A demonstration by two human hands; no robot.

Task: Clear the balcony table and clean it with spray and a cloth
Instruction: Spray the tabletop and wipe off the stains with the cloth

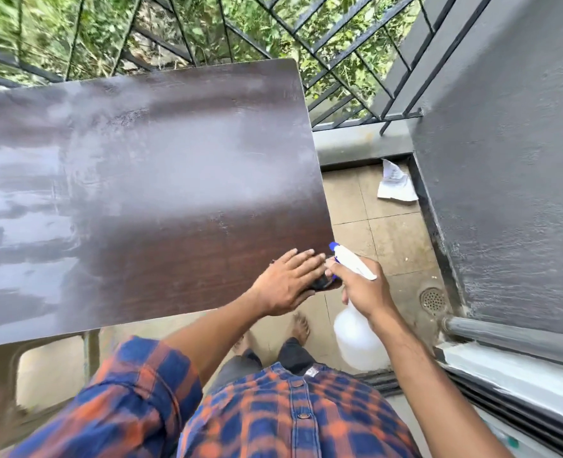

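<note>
Table [148, 180]: dark brown top, set against the balcony railing [333, 54]; nothing stands on it; wet, streaky film across most of the surface, drier wood grain at the near right corner.
My left hand [285, 282]: flat, fingers spread slightly, pressing down on a dark cloth [323, 283] at the table's near right corner.
Cloth: mostly hidden under my palm; only a dark edge shows at the table's edge.
My right hand [361, 289]: wrapped around the neck of the spray bottle [356, 338], forefinger at the trigger.
Spray bottle: white body, blue nozzle tip; held off the table, just beside its right edge, nozzle pointing toward my left hand and the cloth.
Floor [386, 233]: beige tiles; a crumpled white paper [396, 183] lies in the far corner by the grey wall [511, 160]; a round drain cover [433, 300] sits near the wall.
My feet: bare, on the tiles below the table edge.
</note>
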